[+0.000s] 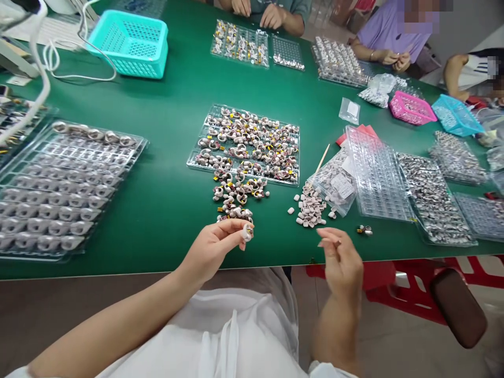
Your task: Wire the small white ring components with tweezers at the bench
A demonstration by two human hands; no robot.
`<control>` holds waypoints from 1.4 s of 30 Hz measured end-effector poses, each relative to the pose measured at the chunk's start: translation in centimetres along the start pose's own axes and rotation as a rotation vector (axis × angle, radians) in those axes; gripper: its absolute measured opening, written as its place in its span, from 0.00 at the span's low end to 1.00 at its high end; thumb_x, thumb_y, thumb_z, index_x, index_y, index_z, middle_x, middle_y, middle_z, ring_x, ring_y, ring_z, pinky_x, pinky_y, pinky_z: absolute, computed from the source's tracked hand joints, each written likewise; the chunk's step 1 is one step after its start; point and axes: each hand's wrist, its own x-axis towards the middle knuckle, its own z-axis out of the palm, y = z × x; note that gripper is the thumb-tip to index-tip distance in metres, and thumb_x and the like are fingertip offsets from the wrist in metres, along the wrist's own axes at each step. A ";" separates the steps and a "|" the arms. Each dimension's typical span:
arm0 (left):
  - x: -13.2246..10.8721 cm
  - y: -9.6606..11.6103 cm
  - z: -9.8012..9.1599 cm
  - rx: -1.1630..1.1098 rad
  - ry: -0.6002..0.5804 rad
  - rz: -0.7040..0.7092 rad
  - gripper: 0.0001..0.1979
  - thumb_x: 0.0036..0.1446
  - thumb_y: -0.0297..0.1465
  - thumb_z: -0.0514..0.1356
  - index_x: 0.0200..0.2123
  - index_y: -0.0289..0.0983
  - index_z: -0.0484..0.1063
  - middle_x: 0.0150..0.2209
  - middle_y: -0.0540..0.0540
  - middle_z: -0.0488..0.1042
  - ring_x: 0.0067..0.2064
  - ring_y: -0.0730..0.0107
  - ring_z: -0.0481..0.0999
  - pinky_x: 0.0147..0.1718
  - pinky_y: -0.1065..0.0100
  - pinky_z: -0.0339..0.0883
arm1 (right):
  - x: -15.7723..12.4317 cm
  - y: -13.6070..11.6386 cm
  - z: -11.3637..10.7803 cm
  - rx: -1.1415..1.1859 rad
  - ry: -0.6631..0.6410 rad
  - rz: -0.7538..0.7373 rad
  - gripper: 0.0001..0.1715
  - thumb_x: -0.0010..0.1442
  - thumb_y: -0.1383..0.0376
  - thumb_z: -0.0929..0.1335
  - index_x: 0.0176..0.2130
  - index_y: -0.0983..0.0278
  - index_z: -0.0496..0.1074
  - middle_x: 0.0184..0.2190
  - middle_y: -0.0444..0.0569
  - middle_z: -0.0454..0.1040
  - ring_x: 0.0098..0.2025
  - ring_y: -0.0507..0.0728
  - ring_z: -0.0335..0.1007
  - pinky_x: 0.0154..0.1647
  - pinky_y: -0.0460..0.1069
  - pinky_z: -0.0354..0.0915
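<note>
My left hand (214, 244) pinches a small whitish, ring-shaped earbud part (248, 232) between thumb and fingertips, just above the table's near edge. Beyond it lies a loose heap of similar earbud parts (238, 191) with yellow tabs and dark bits. The heap runs up to a clear tray (192, 160) piled with more of them. My right hand (342, 257) is held over the table edge, loosely curled, its fingertips apart and nothing visible between them. Closest to it is a pile of small beige caps (311, 207), spilled beside a clear labelled bag (340, 184).
At left stands a clear tray (59, 197) of grey parts in rows. A turquoise basket (129, 44) sits farther back. Clear trays (380, 173) and silvery parts (435, 197) fill the right side. Co-workers' hands (262, 13) work across the table. A red stool (413, 291) stands below.
</note>
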 end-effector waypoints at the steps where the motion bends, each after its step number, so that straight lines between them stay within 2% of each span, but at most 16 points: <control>1: 0.0 0.0 -0.1 0.002 0.006 -0.002 0.07 0.53 0.32 0.68 0.33 0.35 0.81 0.33 0.46 0.76 0.29 0.73 0.70 0.31 0.70 0.65 | 0.4 0.8 -0.7 -0.117 0.036 0.004 0.13 0.66 0.68 0.65 0.49 0.60 0.75 0.44 0.51 0.75 0.45 0.58 0.74 0.45 0.54 0.71; 3: 0.2 -0.2 -0.1 0.001 0.010 -0.007 0.07 0.53 0.32 0.68 0.32 0.35 0.80 0.32 0.47 0.76 0.29 0.73 0.69 0.31 0.70 0.65 | 1.0 2.0 -1.4 -0.241 0.033 -0.012 0.11 0.66 0.66 0.66 0.46 0.61 0.76 0.41 0.51 0.75 0.41 0.58 0.73 0.41 0.53 0.70; 6: 0.3 -0.5 0.1 -0.009 -0.009 -0.019 0.07 0.52 0.33 0.68 0.32 0.35 0.81 0.32 0.47 0.76 0.29 0.73 0.69 0.31 0.70 0.65 | 1.8 2.8 -0.7 -0.324 -0.068 -0.068 0.10 0.65 0.64 0.66 0.43 0.62 0.77 0.38 0.51 0.73 0.33 0.55 0.71 0.38 0.52 0.70; 11: 0.3 -0.5 0.2 0.006 0.005 -0.012 0.08 0.52 0.34 0.68 0.32 0.35 0.81 0.33 0.46 0.77 0.28 0.72 0.70 0.31 0.69 0.66 | 2.5 3.4 1.7 -0.461 -0.138 -0.125 0.07 0.64 0.65 0.66 0.40 0.63 0.74 0.37 0.52 0.73 0.39 0.59 0.70 0.40 0.53 0.69; 15: 0.2 -0.2 0.0 0.006 0.014 -0.004 0.09 0.52 0.34 0.68 0.33 0.34 0.80 0.31 0.46 0.77 0.29 0.71 0.70 0.32 0.69 0.67 | 2.7 3.6 2.2 -0.500 -0.097 -0.147 0.05 0.62 0.67 0.65 0.34 0.63 0.72 0.33 0.51 0.73 0.39 0.60 0.69 0.40 0.53 0.68; 19: 0.2 0.1 0.0 -0.028 0.011 0.004 0.08 0.52 0.33 0.68 0.33 0.34 0.80 0.32 0.46 0.77 0.29 0.72 0.71 0.33 0.70 0.68 | 1.9 1.8 2.2 -0.352 0.019 -0.136 0.02 0.61 0.68 0.66 0.36 0.63 0.70 0.34 0.51 0.74 0.38 0.58 0.71 0.40 0.52 0.69; 21: 0.2 0.0 0.2 -0.072 0.005 0.010 0.07 0.52 0.32 0.68 0.32 0.34 0.80 0.33 0.46 0.77 0.30 0.73 0.72 0.32 0.71 0.69 | 1.2 0.1 2.7 -0.217 0.019 -0.074 0.02 0.61 0.68 0.67 0.37 0.62 0.71 0.34 0.49 0.75 0.33 0.55 0.71 0.35 0.49 0.69; 24: 0.3 -0.2 0.8 -0.133 -0.009 0.004 0.08 0.51 0.33 0.69 0.34 0.33 0.80 0.32 0.46 0.78 0.31 0.71 0.74 0.35 0.70 0.70 | 0.2 -2.7 4.3 0.071 -0.147 0.034 0.03 0.62 0.68 0.66 0.35 0.61 0.70 0.35 0.47 0.77 0.25 0.50 0.68 0.25 0.46 0.66; 26: 0.3 -0.3 1.0 -0.144 -0.026 0.019 0.09 0.52 0.33 0.69 0.36 0.34 0.80 0.32 0.46 0.79 0.33 0.70 0.76 0.37 0.69 0.70 | -0.3 -4.2 5.8 0.260 -0.250 0.074 0.03 0.61 0.69 0.65 0.35 0.61 0.69 0.35 0.46 0.77 0.27 0.51 0.70 0.25 0.45 0.66; 28: 0.0 -0.3 1.1 -0.137 -0.041 0.051 0.10 0.52 0.34 0.69 0.37 0.34 0.80 0.32 0.46 0.79 0.34 0.69 0.77 0.39 0.68 0.71 | -0.5 -5.1 7.4 0.362 -0.266 0.096 0.03 0.61 0.69 0.65 0.35 0.61 0.68 0.35 0.46 0.76 0.30 0.52 0.72 0.27 0.45 0.67; 31: -0.4 -0.1 1.0 -0.123 -0.041 0.074 0.12 0.52 0.35 0.70 0.37 0.34 0.79 0.32 0.45 0.80 0.35 0.67 0.77 0.40 0.67 0.71 | -0.4 -5.8 9.1 0.362 -0.186 0.134 0.03 0.61 0.68 0.65 0.37 0.61 0.69 0.34 0.46 0.76 0.29 0.52 0.71 0.26 0.45 0.67; 34: -0.6 0.0 0.7 -0.127 -0.023 0.064 0.12 0.52 0.35 0.70 0.37 0.34 0.79 0.32 0.46 0.79 0.36 0.67 0.78 0.40 0.67 0.71 | -0.3 -6.1 9.8 0.321 -0.131 0.145 0.04 0.63 0.66 0.65 0.39 0.61 0.71 0.31 0.44 0.75 0.27 0.50 0.69 0.26 0.44 0.67; 38: -0.5 0.0 0.0 -0.146 -0.021 0.066 0.10 0.53 0.33 0.69 0.37 0.34 0.79 0.31 0.47 0.79 0.34 0.70 0.77 0.38 0.69 0.71 | -0.1 -6.6 9.6 0.400 -0.210 0.136 0.07 0.65 0.64 0.65 0.42 0.61 0.73 0.33 0.46 0.77 0.28 0.51 0.71 0.26 0.45 0.67; 42: -0.5 0.4 -0.4 -0.142 -0.025 0.058 0.10 0.53 0.32 0.69 0.37 0.33 0.79 0.29 0.47 0.78 0.31 0.71 0.76 0.36 0.69 0.71 | 0.1 -6.6 9.1 0.493 -0.307 0.236 0.08 0.64 0.62 0.68 0.43 0.61 0.75 0.34 0.46 0.78 0.27 0.52 0.72 0.28 0.45 0.68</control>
